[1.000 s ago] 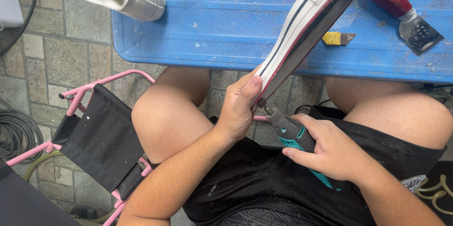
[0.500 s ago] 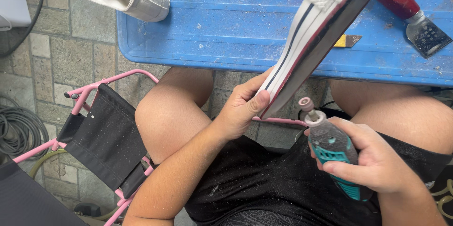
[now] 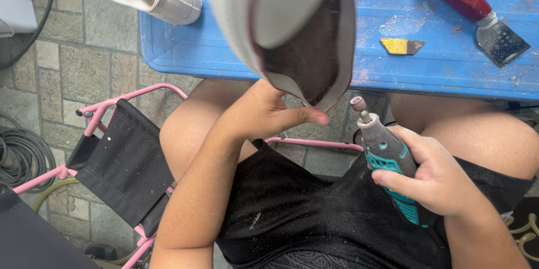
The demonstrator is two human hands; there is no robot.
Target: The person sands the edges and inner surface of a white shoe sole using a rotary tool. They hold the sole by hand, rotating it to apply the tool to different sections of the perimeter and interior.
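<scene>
The left hand [image 3: 255,114] holds a shoe [image 3: 292,27] up over the blue counter [image 3: 393,72], fingers clamped on its lower edge. It looks light, its sole stiff but bendable. The right hand [image 3: 435,176] grips a teal grinder [image 3: 387,159] just below the shoe. The shoe's top is cut off and blurred.
</scene>
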